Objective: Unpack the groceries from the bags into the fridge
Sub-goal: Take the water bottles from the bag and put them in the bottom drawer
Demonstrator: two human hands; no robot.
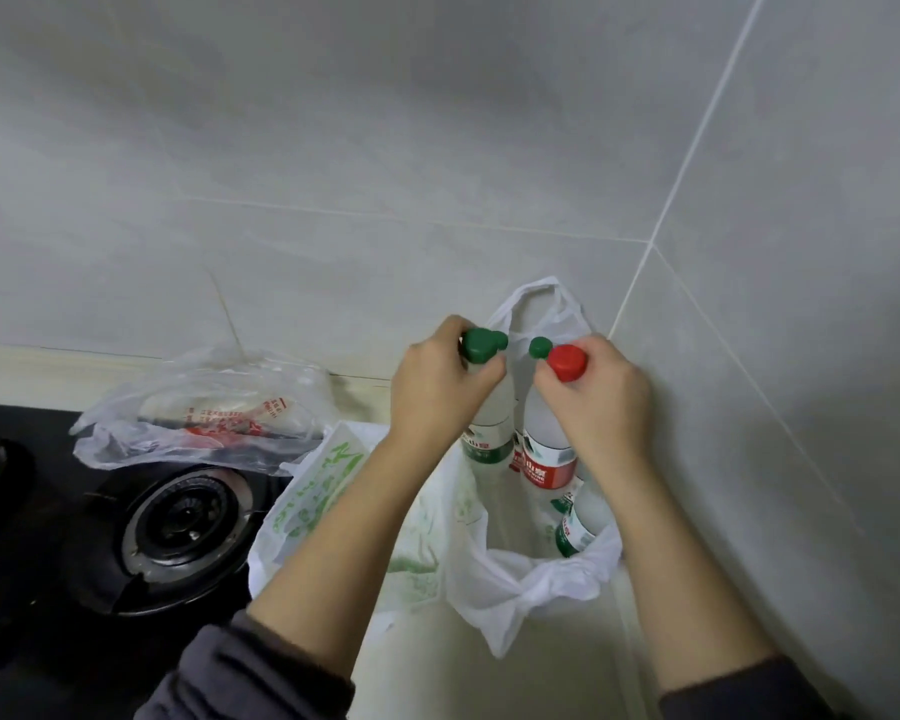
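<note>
A black gas burner [178, 527] sits at far left on the stove, with a clear plastic bag [204, 407] printed in red lying across its far edge; beside it slumps a white bag with green print [323, 501]; the person's left hand [437, 387] is curled tight round the neck of a green-capped bottle [489, 420], which stands upright, long axis vertical, cap toward the camera and base down in the open white bag [515, 579] on the pale counter [557, 678]; a second green cap [501, 339] shows just behind the first, touching it; to the right, a third green cap [540, 347] stands just beside the right hand's fingertips, and whether they hold it cannot be told; the right hand [598, 402] clamps its fingers and thumb round the neck of a red-capped bottle [546, 439], also upright, cap up, its red label low in the bag; beneath the right wrist another green-labelled bottle [580, 519] leans inside the bag; grey tiled wall [749, 304] closes the corner behind.
</note>
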